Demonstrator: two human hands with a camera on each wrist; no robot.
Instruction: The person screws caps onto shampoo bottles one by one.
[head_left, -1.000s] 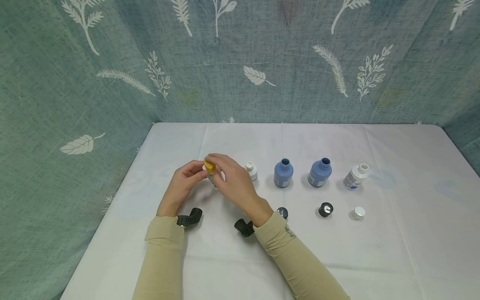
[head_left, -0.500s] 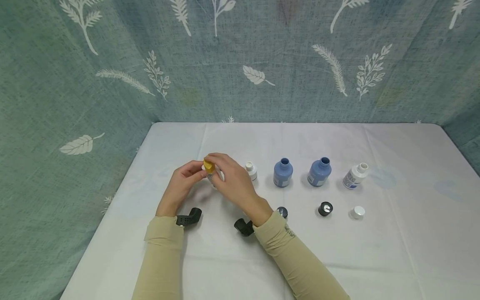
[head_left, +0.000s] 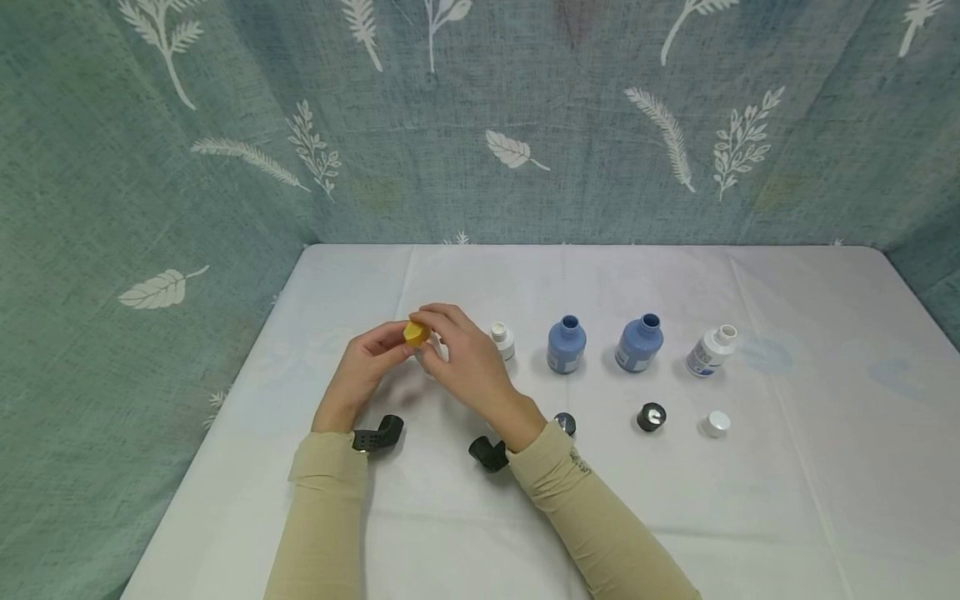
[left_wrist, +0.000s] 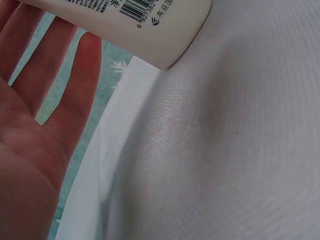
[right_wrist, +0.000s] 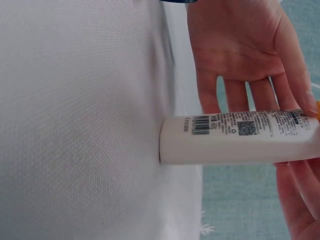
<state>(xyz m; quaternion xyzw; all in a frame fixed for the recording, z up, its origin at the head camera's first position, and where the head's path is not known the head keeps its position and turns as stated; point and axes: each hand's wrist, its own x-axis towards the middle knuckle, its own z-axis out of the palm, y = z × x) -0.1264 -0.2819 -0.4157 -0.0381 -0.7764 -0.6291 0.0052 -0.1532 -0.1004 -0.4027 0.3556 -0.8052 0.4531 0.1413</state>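
Note:
A white squeeze bottle [right_wrist: 240, 140] with small printed text and a barcode is upright between both hands, its base right at the white cloth. My left hand [head_left: 363, 364] holds its upper part; in the right wrist view the left thumb [right_wrist: 295, 65] lies along the front, with fingers behind. My right hand [head_left: 472, 358] pinches the yellow cap [head_left: 416, 333] at the top from the right. In the left wrist view the bottle's lower end [left_wrist: 165, 35] shows above my left palm. Right fingers [right_wrist: 300, 200] show beneath the bottle in the right wrist view.
An uncapped white bottle [head_left: 501, 340] is close behind my right hand. Farther right stand two open blue bottles [head_left: 566, 346] and an open white bottle [head_left: 708, 352]. Before them lie a black cap [head_left: 651, 417], a white cap [head_left: 716, 424] and another dark cap [head_left: 566, 424] partly behind my right wrist.
The yellow cap has turned a little between my right fingers and shows a broader face. Less of the printed label shows below it. Arms and other bottles stay in place.

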